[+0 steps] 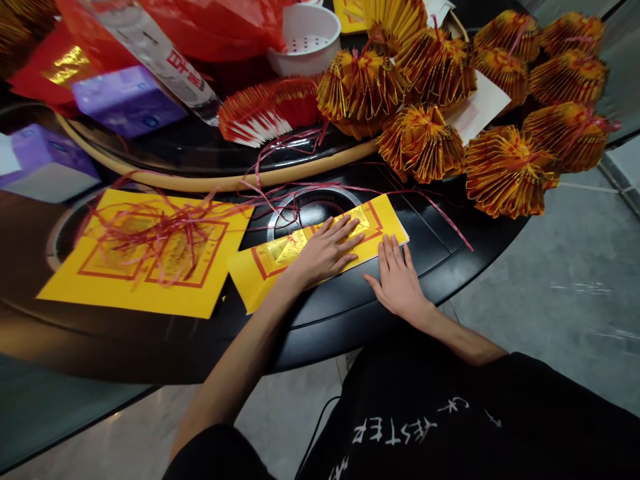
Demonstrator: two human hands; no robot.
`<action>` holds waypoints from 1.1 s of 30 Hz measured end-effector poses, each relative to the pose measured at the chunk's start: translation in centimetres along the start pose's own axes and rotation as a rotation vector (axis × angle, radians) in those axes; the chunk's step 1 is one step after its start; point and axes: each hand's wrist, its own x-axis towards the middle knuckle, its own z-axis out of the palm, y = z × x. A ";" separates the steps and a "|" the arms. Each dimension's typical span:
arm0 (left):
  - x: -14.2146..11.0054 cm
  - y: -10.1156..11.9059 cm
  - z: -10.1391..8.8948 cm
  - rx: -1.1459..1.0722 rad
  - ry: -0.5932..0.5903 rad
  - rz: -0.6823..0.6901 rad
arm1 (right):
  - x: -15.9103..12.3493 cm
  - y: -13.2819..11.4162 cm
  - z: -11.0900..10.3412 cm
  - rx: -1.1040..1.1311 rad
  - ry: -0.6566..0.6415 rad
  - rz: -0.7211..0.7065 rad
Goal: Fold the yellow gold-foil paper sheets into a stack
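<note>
A folded yellow paper sheet with red and gold print [260, 267] lies on the black round table [350, 300]. My left hand [325, 252] rests flat on its middle, fingers stretched out. My right hand [397, 280] lies flat at the sheet's near right edge, fingers together and pointing away from me. Neither hand holds anything.
A stack of flat yellow sheets [145, 257] with loose red strings [165, 227] lies at the left. Several folded gold-and-red paper fans [423, 143] are piled at the back right. A white bowl [305, 37], purple packets [125, 100] and red bags [215, 23] sit on the turntable [200, 160].
</note>
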 end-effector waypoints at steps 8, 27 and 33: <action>0.0 -0.3 0.3 -0.040 0.029 0.008 | -0.1 0.2 -0.1 0.017 0.003 0.028; 0.0 -0.8 0.8 -0.050 0.038 0.007 | -1.3 1.3 0.0 0.011 0.054 0.069; 0.0 -0.7 0.7 -0.059 0.036 0.000 | -2.6 3.3 -0.1 0.009 0.096 0.091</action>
